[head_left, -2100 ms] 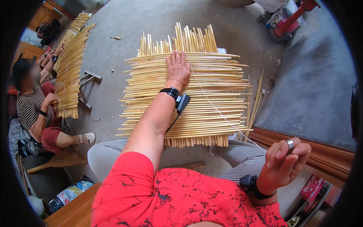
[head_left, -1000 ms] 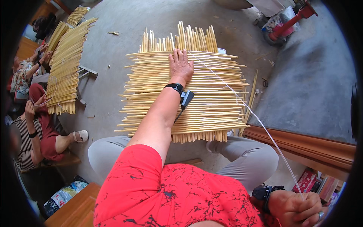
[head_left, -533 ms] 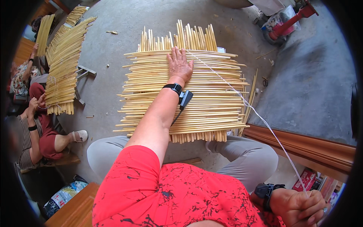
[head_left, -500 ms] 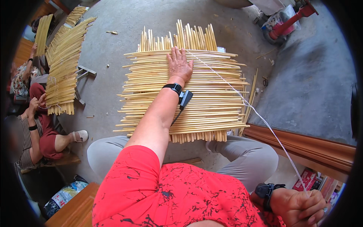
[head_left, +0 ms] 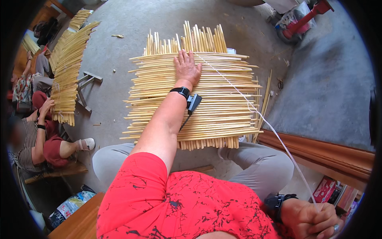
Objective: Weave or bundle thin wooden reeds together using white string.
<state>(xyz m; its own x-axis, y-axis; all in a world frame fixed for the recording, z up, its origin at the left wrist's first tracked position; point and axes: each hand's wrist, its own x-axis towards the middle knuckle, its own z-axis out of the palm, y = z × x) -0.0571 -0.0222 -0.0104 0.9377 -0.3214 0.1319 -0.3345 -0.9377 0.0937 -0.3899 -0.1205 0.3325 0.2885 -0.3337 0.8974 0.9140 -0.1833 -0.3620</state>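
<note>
In front of my knees lies a mat of pale yellow sticks [head_left: 223, 101], laid crosswise over a lower layer of lengthwise sticks [head_left: 203, 38] whose ends show at the far and near edges. My left hand [head_left: 187, 69] rests flat near the mat's far edge, its fingers spread on the sticks. From beside its fingertips a thin white string [head_left: 274, 131] runs tight over the mat's right side. It ends in my right hand [head_left: 312, 219], which is closed around it low at the right, by my hip.
Loose sticks [head_left: 264, 99] lie right of the mat. At left, a co-worker in a striped top [head_left: 32, 139] handles another stick mat [head_left: 67, 75] on a metal stand [head_left: 89, 79]; a second person sits beyond. A wooden beam [head_left: 318, 153] lies at right. A red stand [head_left: 306, 22] is far right.
My right hand has shifted slightly down and left, still holding the string. My left hand stays on the mat. The striped co-worker's hand has moved onto their mat's edge.
</note>
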